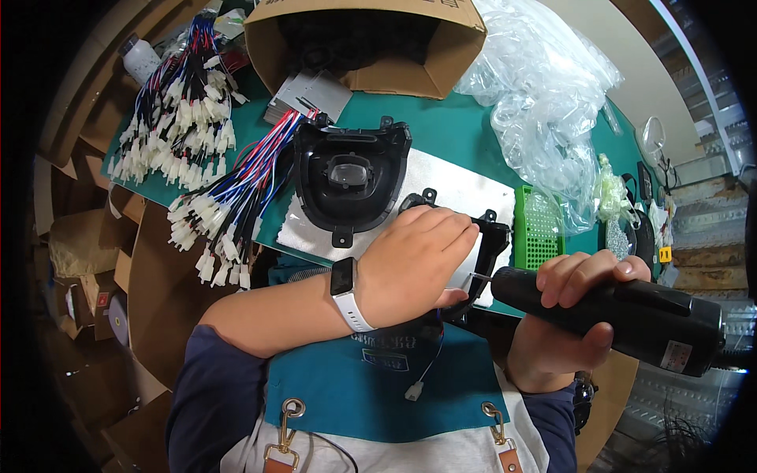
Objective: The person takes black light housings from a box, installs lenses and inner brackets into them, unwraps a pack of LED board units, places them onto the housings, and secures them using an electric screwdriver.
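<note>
My right hand (572, 315) is wrapped round a black electric screwdriver (623, 311), which lies almost level. Its thin bit points left and meets the edge of a black plastic housing (493, 244). Over that housing lies my left hand (418, 260), fingers closed on it and hiding much of the part. A thin wire with a white connector (414, 389) hangs from the housing over my apron. Left of my left hand, a second black housing (347, 213) with a clear lens (349, 172) in its middle rests on a white foam sheet (296, 229).
Bundles of coloured wires with white connectors (213, 213) lie at the left. An open cardboard box (378, 79) with dark parts stands at the back, beside clear plastic bags (544, 87). A green perforated basket (538, 229) sits right of the foam sheet.
</note>
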The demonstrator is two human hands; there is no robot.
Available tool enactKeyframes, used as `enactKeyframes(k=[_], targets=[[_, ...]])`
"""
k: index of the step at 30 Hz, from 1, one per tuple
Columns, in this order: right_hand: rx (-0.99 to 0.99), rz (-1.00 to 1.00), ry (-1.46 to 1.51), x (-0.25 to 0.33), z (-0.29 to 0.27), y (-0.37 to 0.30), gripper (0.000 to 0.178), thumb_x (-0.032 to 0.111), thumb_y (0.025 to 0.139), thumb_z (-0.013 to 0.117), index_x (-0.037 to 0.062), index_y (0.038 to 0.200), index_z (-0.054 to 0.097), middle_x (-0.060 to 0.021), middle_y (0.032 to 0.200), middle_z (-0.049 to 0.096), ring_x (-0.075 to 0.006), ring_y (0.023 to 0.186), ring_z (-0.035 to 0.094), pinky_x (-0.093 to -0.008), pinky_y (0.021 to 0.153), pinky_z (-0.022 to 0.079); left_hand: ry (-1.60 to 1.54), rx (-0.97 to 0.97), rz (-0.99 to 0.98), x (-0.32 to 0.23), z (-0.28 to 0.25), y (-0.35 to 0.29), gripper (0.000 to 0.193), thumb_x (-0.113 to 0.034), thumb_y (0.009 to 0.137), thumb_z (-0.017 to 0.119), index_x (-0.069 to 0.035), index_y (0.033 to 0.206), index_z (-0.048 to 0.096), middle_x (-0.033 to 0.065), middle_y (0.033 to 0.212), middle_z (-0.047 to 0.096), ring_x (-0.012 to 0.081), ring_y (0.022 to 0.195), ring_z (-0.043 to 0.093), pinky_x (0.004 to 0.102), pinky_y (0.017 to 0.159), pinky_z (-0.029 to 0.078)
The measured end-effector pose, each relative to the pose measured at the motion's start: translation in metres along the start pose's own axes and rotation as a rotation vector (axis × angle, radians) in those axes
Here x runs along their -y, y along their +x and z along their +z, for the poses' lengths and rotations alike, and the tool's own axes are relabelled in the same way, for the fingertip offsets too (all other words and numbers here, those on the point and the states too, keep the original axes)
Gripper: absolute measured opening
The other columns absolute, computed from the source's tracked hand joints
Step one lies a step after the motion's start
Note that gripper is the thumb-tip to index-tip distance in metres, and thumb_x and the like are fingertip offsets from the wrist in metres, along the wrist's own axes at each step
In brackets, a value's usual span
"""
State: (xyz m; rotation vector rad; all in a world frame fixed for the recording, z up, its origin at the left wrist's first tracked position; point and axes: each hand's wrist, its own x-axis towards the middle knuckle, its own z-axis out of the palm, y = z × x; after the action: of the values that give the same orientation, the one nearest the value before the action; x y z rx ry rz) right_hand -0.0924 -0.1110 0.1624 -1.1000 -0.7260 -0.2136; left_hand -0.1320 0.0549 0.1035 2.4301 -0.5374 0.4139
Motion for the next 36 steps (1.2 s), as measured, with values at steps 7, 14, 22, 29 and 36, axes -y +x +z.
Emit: enactKeyframes(k=[7, 14, 22, 29, 36], targets=[[0.064, 0.06, 0.038, -0.006, 0.001, -0.001, 0.05, 0.026, 0.081, 0.072, 0.0043, 0.109, 0.038, -0.0086, 0.072, 0.056, -0.0178, 0.06, 0.056, -0.0302, 0.059, 0.05, 0.016, -0.002, 0.018, 0.001, 0.002, 0.0, 0.063, -0.029, 0.067, 0.076, 0.001, 0.117, 0.052, 0.0125, 0.117, 0.054, 0.0273, 0.111, 0.051, 0.0388, 0.097, 0.038], [0.316, 0.186, 0.236, -0.023, -0.006, 0.016, 0.046, 0.017, 0.075, 0.075, 0.0042, 0.103, 0.04, -0.008, 0.07, 0.055, -0.0162, 0.061, 0.054, -0.0284, 0.059, 0.048, 0.036, -0.036, 0.016, -0.002, 0.005, 0.001, 0.064, -0.026, 0.064, 0.078, 0.0, 0.117, 0.053, 0.0116, 0.114, 0.056, 0.0261, 0.111, 0.052, 0.0385, 0.099, 0.037], [0.153, 0.106, 0.042, -0.007, -0.001, 0.013, 0.051, 0.036, 0.079, 0.07, 0.0062, 0.11, 0.043, -0.004, 0.066, 0.049, -0.0142, 0.052, 0.047, -0.0282, 0.048, 0.04, 0.021, -0.036, -0.011, 0.003, 0.008, -0.002, 0.066, -0.028, 0.064, 0.078, 0.001, 0.117, 0.052, 0.0127, 0.114, 0.055, 0.0283, 0.109, 0.052, 0.0395, 0.099, 0.036], [-0.208, -0.145, -0.167, 0.003, -0.085, 0.02, 0.052, 0.033, 0.081, 0.065, 0.0026, 0.115, 0.04, -0.0071, 0.069, 0.047, -0.0167, 0.058, 0.047, -0.0321, 0.057, 0.042, 0.027, -0.098, -0.035, -0.016, 0.015, -0.002, 0.073, -0.033, 0.066, 0.076, 0.002, 0.124, 0.046, 0.0151, 0.116, 0.052, 0.0307, 0.11, 0.049, 0.0427, 0.1, 0.032], [-0.191, -0.118, -0.17, -0.031, -0.096, 0.019, 0.054, 0.031, 0.082, 0.067, -0.0006, 0.116, 0.04, -0.0083, 0.07, 0.048, -0.0173, 0.058, 0.047, -0.0318, 0.056, 0.043, 0.075, -0.033, -0.164, -0.008, 0.005, -0.017, 0.082, -0.039, 0.065, 0.077, 0.004, 0.126, 0.044, 0.0179, 0.127, 0.041, 0.0364, 0.123, 0.035, 0.0473, 0.102, 0.028]])
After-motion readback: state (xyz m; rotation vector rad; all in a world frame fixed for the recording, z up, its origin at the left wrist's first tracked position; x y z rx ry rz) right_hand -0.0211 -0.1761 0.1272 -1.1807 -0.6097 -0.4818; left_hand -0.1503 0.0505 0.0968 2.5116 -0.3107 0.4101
